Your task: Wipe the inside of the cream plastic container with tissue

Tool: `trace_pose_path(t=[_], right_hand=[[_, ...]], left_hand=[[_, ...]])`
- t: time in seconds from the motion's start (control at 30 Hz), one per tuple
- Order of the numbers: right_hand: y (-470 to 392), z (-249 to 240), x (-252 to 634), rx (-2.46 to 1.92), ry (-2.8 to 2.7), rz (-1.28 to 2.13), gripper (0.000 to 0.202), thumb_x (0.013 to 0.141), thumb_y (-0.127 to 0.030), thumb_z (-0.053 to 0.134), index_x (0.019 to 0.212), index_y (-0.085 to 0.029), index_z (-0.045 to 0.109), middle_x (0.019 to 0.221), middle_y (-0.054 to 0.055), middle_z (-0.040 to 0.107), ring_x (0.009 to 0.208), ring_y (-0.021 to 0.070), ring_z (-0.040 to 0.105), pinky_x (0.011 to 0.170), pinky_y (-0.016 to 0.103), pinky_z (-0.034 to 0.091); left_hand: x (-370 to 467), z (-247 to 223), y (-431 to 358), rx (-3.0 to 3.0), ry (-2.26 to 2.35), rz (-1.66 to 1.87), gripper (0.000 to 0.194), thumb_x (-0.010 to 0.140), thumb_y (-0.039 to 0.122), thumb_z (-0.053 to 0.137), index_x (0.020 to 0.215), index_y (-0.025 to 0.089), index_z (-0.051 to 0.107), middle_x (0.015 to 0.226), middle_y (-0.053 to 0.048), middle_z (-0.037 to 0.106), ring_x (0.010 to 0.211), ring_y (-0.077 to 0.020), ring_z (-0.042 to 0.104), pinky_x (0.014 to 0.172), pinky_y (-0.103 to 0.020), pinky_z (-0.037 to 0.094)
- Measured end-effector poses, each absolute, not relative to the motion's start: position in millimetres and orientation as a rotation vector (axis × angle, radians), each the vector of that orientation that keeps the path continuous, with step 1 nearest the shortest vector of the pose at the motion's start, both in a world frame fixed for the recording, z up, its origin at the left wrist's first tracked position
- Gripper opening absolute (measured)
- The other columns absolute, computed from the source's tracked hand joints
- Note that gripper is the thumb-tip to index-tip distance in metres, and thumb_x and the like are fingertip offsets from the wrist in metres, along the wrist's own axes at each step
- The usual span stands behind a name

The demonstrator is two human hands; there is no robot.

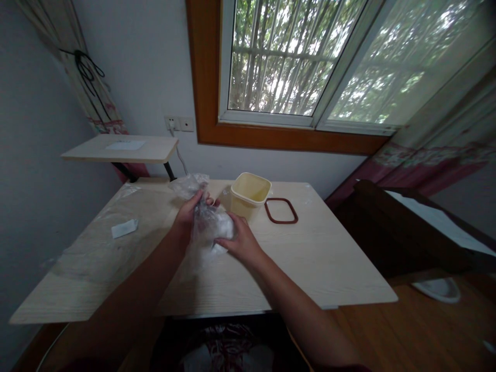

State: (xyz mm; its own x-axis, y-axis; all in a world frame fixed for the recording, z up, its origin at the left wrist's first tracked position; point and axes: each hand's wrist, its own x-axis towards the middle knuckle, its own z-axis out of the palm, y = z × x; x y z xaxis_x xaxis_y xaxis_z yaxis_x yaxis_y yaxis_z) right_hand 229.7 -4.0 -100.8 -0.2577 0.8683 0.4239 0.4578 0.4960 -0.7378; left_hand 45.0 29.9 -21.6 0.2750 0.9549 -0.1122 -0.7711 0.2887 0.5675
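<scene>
Above the middle of the wooden table (310,263), both hands hold a crumpled clear plastic bag (205,219) with something white bunched inside. My left hand (188,214) is closed round the bag's upper part, whose loose end sticks up behind the fingers. My right hand (242,237) grips the fuller lower right part, thumb below and fingers above. Just behind my right hand stands a pale yellow open bin (250,194). A reddish-brown rounded square ring (282,222) lies flat to the right of the bin.
A small white packet (124,228) and a thin clear plastic sheet (96,258) lie on the table's left side. At the back left is a raised shelf (155,151) with black legs. Wall and window stand behind; dark furniture (403,222) is at the right.
</scene>
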Motion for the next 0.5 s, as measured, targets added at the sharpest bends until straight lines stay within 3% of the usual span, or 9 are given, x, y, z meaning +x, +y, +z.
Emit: trace_pose_path(t=[0.1, 0.17, 0.27, 0.5], right_hand=[[-3.5, -103.4, 231.0, -1.149, -1.906, 0.685, 0.043, 0.082, -0.043, 0.078, 0.117, -0.020, 0.067, 0.105, 0.009, 0.069, 0.100, 0.0269, 0.062, 0.090, 0.040, 0.050], [-2.8, -104.7, 235.4, -1.151, -1.919, 0.747, 0.029, 0.087, -0.038, 0.071, 0.109, -0.019, 0.069, 0.096, 0.006, 0.069, 0.090, 0.0232, 0.063, 0.083, 0.035, 0.049], [-2.0, -106.5, 245.2, -1.146, -1.929, 0.851, 0.022, 0.088, -0.033, 0.068, 0.105, -0.019, 0.068, 0.093, 0.004, 0.070, 0.085, 0.0207, 0.064, 0.079, 0.032, 0.049], [0.5, -103.1, 267.4, -1.211, -1.983, 0.921, 0.023, 0.088, -0.032, 0.064, 0.107, -0.019, 0.067, 0.096, 0.004, 0.072, 0.085, 0.0205, 0.066, 0.077, 0.031, 0.049]], left_hand=[[39.1, -27.7, 38.5, 0.460, 0.502, 1.326, 0.020, 0.094, 0.027, 0.064, 0.077, 0.018, 0.060, 0.064, 0.003, 0.060, 0.072, -0.0107, 0.070, 0.082, -0.024, 0.060], [32.6, -33.4, 44.9, 0.427, 0.534, 1.424, 0.016, 0.094, 0.024, 0.063, 0.080, 0.018, 0.061, 0.066, 0.003, 0.062, 0.067, -0.0086, 0.068, 0.081, -0.022, 0.060], [19.0, -42.1, 54.7, 0.357, 0.578, 1.491, 0.017, 0.095, 0.023, 0.062, 0.079, 0.017, 0.062, 0.068, 0.001, 0.064, 0.070, -0.0099, 0.069, 0.075, -0.021, 0.059], [-3.0, -64.1, 72.7, 0.298, 0.641, 1.745, 0.014, 0.090, 0.009, 0.064, 0.082, 0.020, 0.065, 0.071, 0.005, 0.067, 0.061, -0.0068, 0.064, 0.082, -0.029, 0.061]])
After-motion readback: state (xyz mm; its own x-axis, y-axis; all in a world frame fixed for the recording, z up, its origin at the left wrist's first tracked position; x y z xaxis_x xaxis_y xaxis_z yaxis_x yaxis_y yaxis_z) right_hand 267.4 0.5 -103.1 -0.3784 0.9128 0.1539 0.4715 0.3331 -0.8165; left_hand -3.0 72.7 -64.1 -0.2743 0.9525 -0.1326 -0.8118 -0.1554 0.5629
